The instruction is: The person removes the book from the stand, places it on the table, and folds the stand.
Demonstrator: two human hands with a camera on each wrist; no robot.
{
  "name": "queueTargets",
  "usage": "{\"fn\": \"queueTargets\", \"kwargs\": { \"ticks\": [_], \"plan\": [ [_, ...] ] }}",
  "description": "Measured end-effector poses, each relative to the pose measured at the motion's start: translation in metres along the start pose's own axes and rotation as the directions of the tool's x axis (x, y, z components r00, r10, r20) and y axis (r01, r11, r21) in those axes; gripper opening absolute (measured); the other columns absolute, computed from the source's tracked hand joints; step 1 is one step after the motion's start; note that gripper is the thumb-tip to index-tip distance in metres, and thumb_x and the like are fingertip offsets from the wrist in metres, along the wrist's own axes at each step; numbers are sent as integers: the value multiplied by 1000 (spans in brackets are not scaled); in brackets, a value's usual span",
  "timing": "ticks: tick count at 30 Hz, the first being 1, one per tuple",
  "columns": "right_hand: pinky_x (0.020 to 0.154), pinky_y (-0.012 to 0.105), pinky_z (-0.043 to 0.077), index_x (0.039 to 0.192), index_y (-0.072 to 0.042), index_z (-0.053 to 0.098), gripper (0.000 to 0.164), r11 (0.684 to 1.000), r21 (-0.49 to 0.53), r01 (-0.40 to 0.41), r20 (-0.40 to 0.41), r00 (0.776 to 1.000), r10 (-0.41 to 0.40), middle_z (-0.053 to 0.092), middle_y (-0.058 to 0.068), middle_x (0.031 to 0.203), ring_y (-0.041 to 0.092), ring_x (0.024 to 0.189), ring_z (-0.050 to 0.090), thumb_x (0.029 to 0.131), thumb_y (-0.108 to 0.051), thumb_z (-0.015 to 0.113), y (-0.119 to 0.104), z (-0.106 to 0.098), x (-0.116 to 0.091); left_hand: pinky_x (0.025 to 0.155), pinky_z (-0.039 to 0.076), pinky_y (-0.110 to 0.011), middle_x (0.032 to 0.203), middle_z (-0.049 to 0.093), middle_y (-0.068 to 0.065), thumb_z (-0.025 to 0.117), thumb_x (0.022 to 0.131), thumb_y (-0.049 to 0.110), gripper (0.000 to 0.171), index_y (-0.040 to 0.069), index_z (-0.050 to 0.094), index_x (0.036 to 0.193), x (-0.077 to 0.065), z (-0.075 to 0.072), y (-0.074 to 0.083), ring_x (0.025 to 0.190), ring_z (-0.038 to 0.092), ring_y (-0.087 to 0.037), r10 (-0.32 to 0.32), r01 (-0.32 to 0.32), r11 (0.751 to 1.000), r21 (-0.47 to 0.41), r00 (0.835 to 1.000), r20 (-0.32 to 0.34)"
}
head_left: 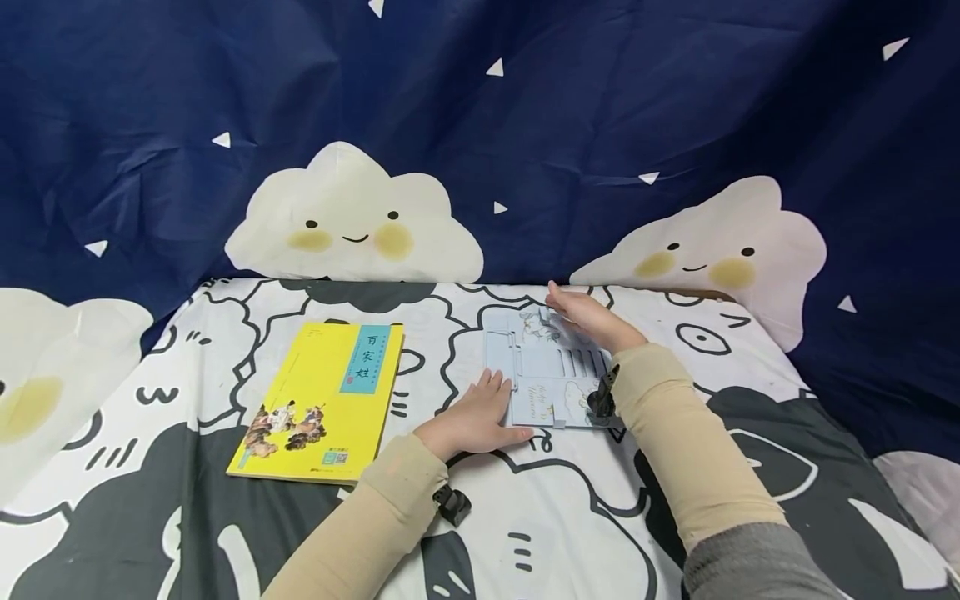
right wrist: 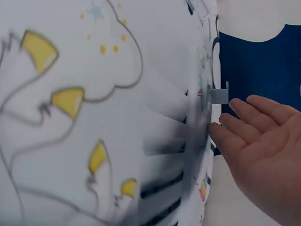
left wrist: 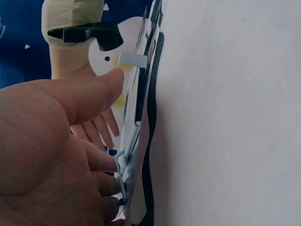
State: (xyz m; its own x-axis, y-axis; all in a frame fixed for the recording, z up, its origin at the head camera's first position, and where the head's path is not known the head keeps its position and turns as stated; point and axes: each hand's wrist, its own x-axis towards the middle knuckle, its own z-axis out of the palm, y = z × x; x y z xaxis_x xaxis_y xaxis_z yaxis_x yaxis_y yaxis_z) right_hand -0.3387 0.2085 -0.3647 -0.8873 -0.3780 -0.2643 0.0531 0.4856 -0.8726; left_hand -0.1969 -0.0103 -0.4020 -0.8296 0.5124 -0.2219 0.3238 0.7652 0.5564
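Observation:
A pale blue book stand point(head_left: 540, 367), printed with cartoon drawings and cut with slots, lies flat on the cloth. My left hand point(head_left: 480, 412) is at its near left corner. In the left wrist view, the left thumb point(left wrist: 101, 89) points at a small grey clip point(left wrist: 133, 60), and the other fingertips are right at a bent wire point(left wrist: 121, 179) on the stand. At the far right edge is my right hand point(head_left: 592, 318), its fingers extended with nothing in them. The right wrist view has these fingers point(right wrist: 249, 125) close by another grey clip point(right wrist: 220, 96).
Left of the stand lies a yellow book point(head_left: 322, 400) with a blue title panel. Both are on a surface covered by a black-and-white cartoon cloth point(head_left: 525, 517). A dark blue curtain point(head_left: 525, 125) with cloud faces hangs behind. Each wrist wears a small black camera point(head_left: 452, 505).

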Motion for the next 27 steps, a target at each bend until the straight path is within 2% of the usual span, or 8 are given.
{"fn": "queueTargets", "kwargs": {
  "ticks": [8,16,23,27],
  "plan": [
    [126,45,11,154,7,22,74,1000,8,-27,-13,1000,28,18,23,163,37,153,11,108,-51,20,6,3,4,126,11,-45,164,11,-23,58,96,50,88,-6,22,154,0,2,1,154,0,-34,-4,4,1000,10,1000,-1],
    [126,45,11,154,5,23,71,999,1,-45,-32,998,45,17,22,164,37,153,11,108,-49,22,13,5,1,126,11,-45,164,11,-23,58,96,50,88,-6,22,154,-2,2,3,154,1,-34,4,-4,1000,1,1000,18],
    [126,47,14,155,2,24,71,1000,-17,-14,-79,997,13,21,20,163,37,152,16,107,-50,26,18,8,-1,126,11,-45,164,11,-24,58,96,50,88,-6,23,154,-1,3,2,154,2,-34,5,-5,1000,7,1000,9],
    [126,48,14,158,-3,19,72,999,-38,-3,-109,994,-1,16,16,165,35,153,13,106,-53,28,16,11,-6,126,11,-45,164,13,-23,56,97,50,86,-6,24,154,1,4,0,154,2,-34,-1,1,1000,-25,1000,5]
  ]
}}
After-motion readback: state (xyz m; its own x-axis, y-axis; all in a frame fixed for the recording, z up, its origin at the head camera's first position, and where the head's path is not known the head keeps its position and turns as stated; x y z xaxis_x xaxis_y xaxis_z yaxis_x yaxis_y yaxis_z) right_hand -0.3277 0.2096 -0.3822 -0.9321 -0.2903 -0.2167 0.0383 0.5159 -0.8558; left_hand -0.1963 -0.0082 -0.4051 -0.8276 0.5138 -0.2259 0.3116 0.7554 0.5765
